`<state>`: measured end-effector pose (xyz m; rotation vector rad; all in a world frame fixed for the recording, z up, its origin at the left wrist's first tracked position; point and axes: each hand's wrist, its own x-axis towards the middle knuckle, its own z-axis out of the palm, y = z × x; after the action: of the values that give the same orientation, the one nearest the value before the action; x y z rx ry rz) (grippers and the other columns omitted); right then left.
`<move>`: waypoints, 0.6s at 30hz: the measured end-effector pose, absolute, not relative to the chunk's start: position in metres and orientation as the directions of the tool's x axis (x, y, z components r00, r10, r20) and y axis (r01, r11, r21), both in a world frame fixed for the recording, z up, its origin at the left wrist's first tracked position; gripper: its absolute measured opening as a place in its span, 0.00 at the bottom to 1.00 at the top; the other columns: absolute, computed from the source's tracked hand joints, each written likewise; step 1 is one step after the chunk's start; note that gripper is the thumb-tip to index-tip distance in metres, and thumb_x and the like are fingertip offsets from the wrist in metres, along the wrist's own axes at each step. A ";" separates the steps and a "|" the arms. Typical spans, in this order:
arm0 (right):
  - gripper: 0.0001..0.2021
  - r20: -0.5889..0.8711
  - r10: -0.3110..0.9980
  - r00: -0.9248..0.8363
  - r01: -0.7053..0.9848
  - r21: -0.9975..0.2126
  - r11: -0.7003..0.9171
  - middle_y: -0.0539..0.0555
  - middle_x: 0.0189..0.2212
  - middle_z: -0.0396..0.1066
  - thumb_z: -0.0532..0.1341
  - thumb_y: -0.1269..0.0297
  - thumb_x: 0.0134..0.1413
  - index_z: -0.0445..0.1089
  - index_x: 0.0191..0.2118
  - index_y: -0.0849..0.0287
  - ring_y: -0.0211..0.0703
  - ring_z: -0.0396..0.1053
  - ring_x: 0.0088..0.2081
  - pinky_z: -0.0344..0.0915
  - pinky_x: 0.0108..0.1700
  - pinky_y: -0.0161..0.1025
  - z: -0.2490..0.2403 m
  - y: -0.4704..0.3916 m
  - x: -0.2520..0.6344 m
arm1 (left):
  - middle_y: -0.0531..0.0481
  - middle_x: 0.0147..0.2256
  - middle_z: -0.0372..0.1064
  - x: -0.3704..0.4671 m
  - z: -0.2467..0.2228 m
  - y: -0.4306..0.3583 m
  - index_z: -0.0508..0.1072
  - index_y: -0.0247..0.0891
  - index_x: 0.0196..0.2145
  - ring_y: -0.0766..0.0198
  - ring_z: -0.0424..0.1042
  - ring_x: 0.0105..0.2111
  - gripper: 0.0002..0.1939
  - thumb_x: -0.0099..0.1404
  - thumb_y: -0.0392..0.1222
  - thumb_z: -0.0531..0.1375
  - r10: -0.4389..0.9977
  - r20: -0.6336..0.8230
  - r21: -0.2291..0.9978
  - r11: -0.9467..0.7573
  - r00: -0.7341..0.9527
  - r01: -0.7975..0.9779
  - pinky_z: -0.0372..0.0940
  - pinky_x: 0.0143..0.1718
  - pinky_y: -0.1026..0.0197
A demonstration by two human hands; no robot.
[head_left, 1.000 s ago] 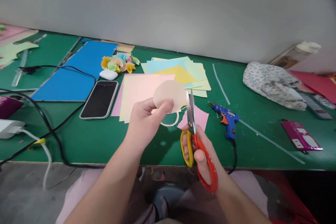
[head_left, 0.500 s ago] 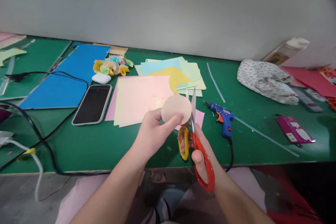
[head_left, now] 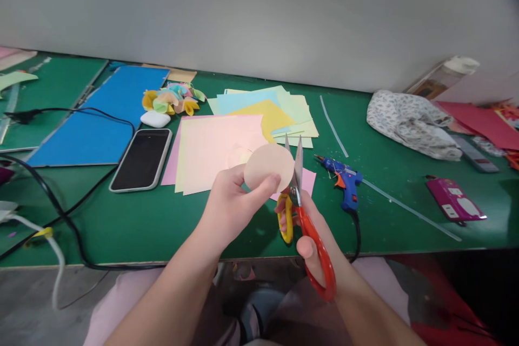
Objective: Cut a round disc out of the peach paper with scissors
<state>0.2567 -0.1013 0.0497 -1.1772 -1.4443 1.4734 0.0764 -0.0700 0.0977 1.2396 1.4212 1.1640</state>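
Between thumb and fingers, my left hand (head_left: 239,200) pinches a pale peach paper circle (head_left: 267,165) above the table. My right hand (head_left: 314,240) grips scissors (head_left: 298,194) with one red and one yellow handle, thumb through the red loop. The blades point away from me and stand apart, at the circle's right edge. Behind my hands lie pale pink and yellow paper sheets (head_left: 214,140), the pink one with a curved cut in its right side. Farther back is a fanned pile of blue, green and yellow paper (head_left: 259,102).
A phone (head_left: 141,159) and a white case (head_left: 155,119) lie left, near colourful paper petals (head_left: 174,100) and a blue board (head_left: 101,119). Black cables (head_left: 60,211) cross the left side. On the right are a blue glue gun (head_left: 343,178), a cloth bundle (head_left: 409,124) and a purple packet (head_left: 455,200).
The paper circle and my left hand have shifted slightly left, away from the blades. The scissors have opened a little wider, the red handle moving slightly right.
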 end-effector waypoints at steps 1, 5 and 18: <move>0.59 -0.109 0.947 -0.303 0.089 -0.992 -0.086 0.57 0.46 0.73 0.62 0.11 0.32 0.71 0.61 0.54 0.51 0.67 0.39 0.67 0.42 0.46 0.052 -0.102 0.257 | 0.51 0.24 0.76 0.076 0.097 -0.070 0.78 0.39 0.22 0.62 0.73 0.29 0.13 0.58 0.48 0.68 0.994 -0.035 0.985 0.052 -0.104 0.164 0.67 0.30 0.64; 0.58 -0.104 0.949 -0.299 0.090 -0.993 -0.081 0.56 0.45 0.73 0.62 0.11 0.33 0.70 0.61 0.54 0.51 0.68 0.38 0.67 0.42 0.46 0.055 -0.103 0.258 | 0.51 0.24 0.76 0.076 0.098 -0.071 0.77 0.38 0.22 0.61 0.73 0.29 0.13 0.58 0.49 0.68 0.995 -0.020 0.982 0.038 -0.097 0.184 0.67 0.30 0.63; 0.51 -0.077 0.946 -0.316 0.042 -0.997 -0.067 0.54 0.44 0.72 0.64 0.16 0.43 0.72 0.62 0.51 0.47 0.67 0.37 0.67 0.40 0.43 0.054 -0.106 0.260 | 0.52 0.24 0.75 0.075 0.097 -0.071 0.78 0.38 0.22 0.62 0.72 0.29 0.13 0.58 0.48 0.67 0.997 -0.031 0.982 0.043 -0.070 0.186 0.67 0.32 0.64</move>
<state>0.2605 -0.1064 0.0541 -1.1161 -1.4333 1.4866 0.0753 -0.0708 0.0968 1.2859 1.4150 1.1353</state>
